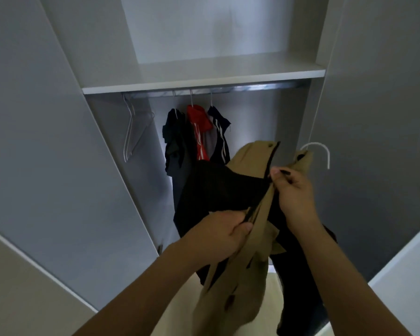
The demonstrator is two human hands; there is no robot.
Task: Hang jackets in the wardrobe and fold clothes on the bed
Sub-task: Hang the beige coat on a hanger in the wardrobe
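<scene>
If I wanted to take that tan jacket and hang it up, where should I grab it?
Probably by the white hanger hook poking from the tan jacket collar, reaching from the right: it stands free and open, while both hands already pinch the front edges lower down.

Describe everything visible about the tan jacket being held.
The tan jacket looks like soft woven cloth with a black lining and dark buttons low on its front. It hangs crumpled in front of the open wardrobe, on a white hanger. The left hand grips one front edge; the right hand pinches the other.
</scene>
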